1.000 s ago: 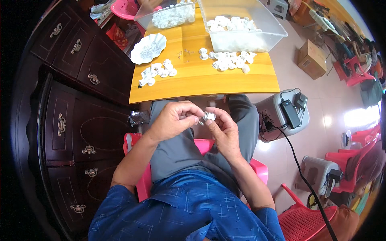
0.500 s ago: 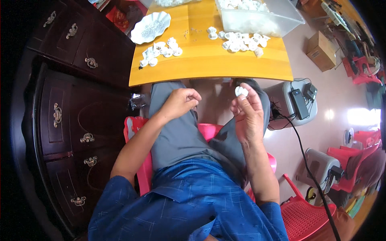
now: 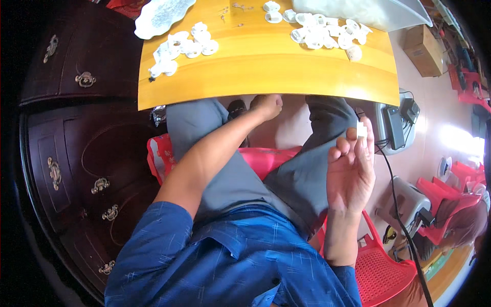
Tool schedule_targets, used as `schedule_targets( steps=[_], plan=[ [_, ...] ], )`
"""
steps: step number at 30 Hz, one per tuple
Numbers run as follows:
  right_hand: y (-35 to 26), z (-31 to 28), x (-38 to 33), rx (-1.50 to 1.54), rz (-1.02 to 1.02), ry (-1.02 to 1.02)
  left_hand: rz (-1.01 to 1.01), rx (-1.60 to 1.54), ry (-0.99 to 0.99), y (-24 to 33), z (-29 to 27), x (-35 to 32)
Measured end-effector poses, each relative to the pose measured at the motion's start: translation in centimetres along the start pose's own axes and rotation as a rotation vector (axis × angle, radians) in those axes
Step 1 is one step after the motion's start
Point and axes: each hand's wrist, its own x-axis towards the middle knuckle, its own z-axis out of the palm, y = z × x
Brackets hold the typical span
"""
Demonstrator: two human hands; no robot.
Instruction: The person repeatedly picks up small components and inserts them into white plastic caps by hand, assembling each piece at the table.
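My right hand is raised to the right of my knee, palm up. Its thumb and fingertips pinch a small white plastic part, seen edge-on. Just below the table's front edge, over the gap between my legs, my left hand is closed with its fingers curled. Whatever it may hold is hidden. On the yellow wooden table lie two groups of similar white parts: a left cluster and a larger right cluster. Each part appears to have a round base.
A white scalloped dish of tiny bits is at the table's far left, and a translucent bin at the far right. Dark drawers flank my left. A grey case with black adapters, a cable and a red chair are rightward.
My right hand has moved right and nearer with the white part, turning it edge-on. My left hand has shifted right, toward the table edge. The view has moved, so the table looks closer.
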Motion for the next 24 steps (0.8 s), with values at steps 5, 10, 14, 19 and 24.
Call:
schedule_targets(
  steps=[5, 10, 14, 19, 24],
  plan=[
    [1.0, 0.4, -1.0, 0.005, 0.159, 0.020, -0.011, -0.156, 0.154, -3.3, 6.9, 3.3],
    [2.2, 0.7, -2.0, -0.072, 0.260, -0.124, 0.075, -0.020, 0.030, -4.5, 7.5, 2.6],
    [2.7, 0.4, -2.1, -0.080, 0.288, -0.251, 0.089, -0.065, -0.003, -3.3, 5.8, 1.5],
    [3.5, 0.3, -2.2, -0.068, 0.251, -0.309, 0.091, -0.053, -0.015, -2.6, 5.4, -0.3],
    [4.8, 0.5, -2.4, -0.145, 0.129, -0.328, 0.038, -0.130, -0.015, -1.2, 4.2, -1.9]
  ],
)
